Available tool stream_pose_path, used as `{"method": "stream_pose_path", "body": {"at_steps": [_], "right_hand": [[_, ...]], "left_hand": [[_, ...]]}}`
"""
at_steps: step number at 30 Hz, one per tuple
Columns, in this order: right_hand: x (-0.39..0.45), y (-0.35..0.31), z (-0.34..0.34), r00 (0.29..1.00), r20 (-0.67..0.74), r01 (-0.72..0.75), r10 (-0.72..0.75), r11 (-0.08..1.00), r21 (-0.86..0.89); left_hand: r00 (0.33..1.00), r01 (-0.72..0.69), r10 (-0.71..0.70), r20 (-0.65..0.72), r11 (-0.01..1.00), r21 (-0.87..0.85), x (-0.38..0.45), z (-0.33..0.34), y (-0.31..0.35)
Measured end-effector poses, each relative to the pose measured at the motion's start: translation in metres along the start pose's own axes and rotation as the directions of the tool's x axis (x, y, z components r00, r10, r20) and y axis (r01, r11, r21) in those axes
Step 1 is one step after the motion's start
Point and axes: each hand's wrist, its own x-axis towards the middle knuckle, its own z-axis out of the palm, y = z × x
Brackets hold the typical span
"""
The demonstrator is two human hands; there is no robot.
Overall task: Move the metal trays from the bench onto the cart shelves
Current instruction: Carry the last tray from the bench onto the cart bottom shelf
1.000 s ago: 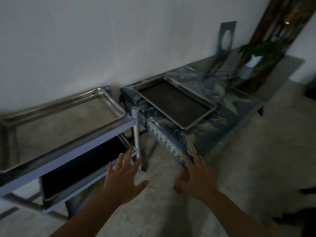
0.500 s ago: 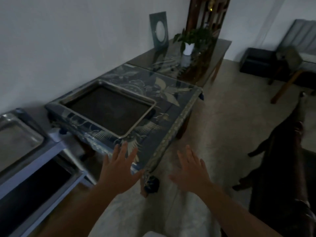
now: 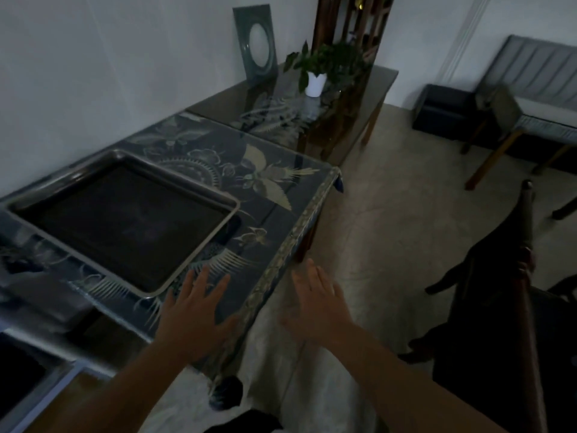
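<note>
A rectangular metal tray (image 3: 125, 220) with a dark inside lies flat on the bench (image 3: 274, 195), which wears a blue cloth with bird patterns. My left hand (image 3: 195, 310) hovers palm down, fingers spread, over the bench's near corner, just short of the tray's nearest corner. My right hand (image 3: 315, 303) is spread the same way past the bench's edge, above the floor. Neither hand holds anything. Only a corner of the cart (image 3: 37, 379) shows at the bottom left, with a dark shelf space beneath its pale frame.
A glass-topped table (image 3: 371, 89) continues beyond the bench, carrying a potted plant (image 3: 318, 70) and a framed panel (image 3: 256, 42) against the wall. A dark wooden chair (image 3: 524, 276) stands close on the right. Farther right are a bench seat and a dark box. Pale floor lies between.
The view has swung right, away from the cart and onto the bench. Both hands have moved with it and now sit nearer the tray's front corner, still spread and empty.
</note>
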Motion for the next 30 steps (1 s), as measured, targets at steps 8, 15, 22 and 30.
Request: {"method": "stream_pose_path", "body": {"at_steps": [8, 15, 22, 30], "right_hand": [[0.130, -0.018, -0.041, 0.989, 0.050, 0.140, -0.137, 0.988, -0.063], [0.242, -0.058, -0.058, 0.942, 0.108, 0.328, -0.318, 0.939, -0.103], [0.362, -0.097, -0.053, 0.826, 0.173, 0.564, -0.537, 0.801, -0.202], [0.474, -0.137, -0.045, 0.701, 0.302, 0.709, -0.646, 0.677, -0.195]], "left_hand": [[0.987, 0.158, -0.157, 0.029, 0.987, -0.034, 0.092, -0.015, -0.039], [0.897, 0.441, -0.438, 0.056, 0.896, -0.048, 0.101, -0.016, -0.093], [0.671, 0.741, -0.731, 0.122, 0.665, -0.091, 0.108, -0.008, -0.117], [0.318, 0.921, -0.922, 0.219, 0.246, -0.303, 0.124, -0.002, -0.131]]}}
